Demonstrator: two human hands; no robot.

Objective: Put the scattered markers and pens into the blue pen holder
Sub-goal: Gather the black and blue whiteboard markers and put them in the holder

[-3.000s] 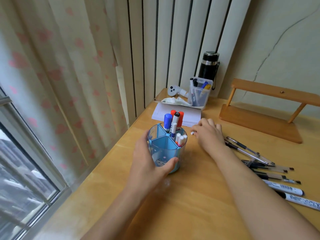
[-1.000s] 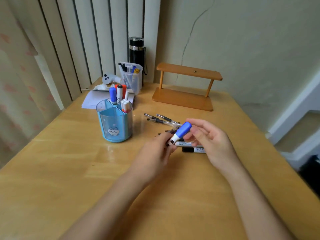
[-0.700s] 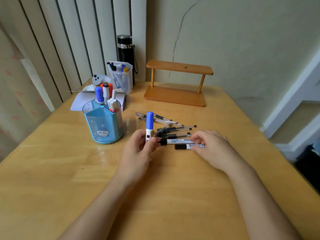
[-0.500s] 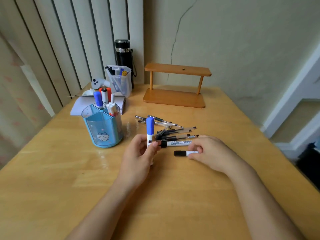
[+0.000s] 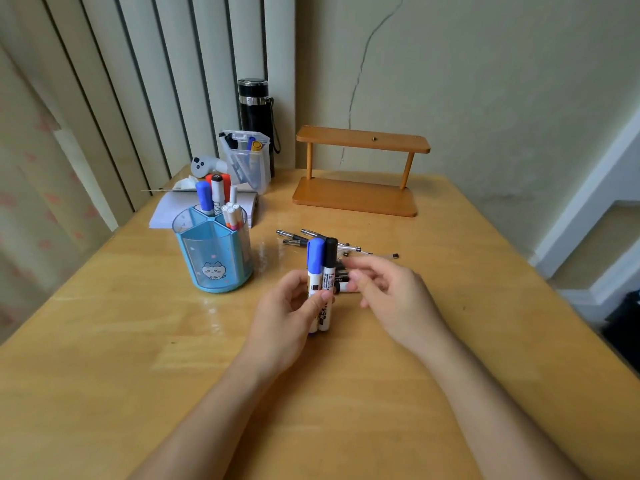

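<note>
Soft daylight is falling across a light wooden table [image 5: 104,341]. A pale cracked plaster wall [image 5: 485,81] is standing on the far side, cream vertical blinds [image 5: 156,81] are hanging far left, and a pink-patterned curtain [image 5: 34,150] is hanging nearer left.

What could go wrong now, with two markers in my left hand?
The left hand pinches the blue-capped marker and black-capped marker together by their lower halves; one may slip from that grip. The blue pen holder already holds markers in its back compartments, so both could jam going in.
</note>
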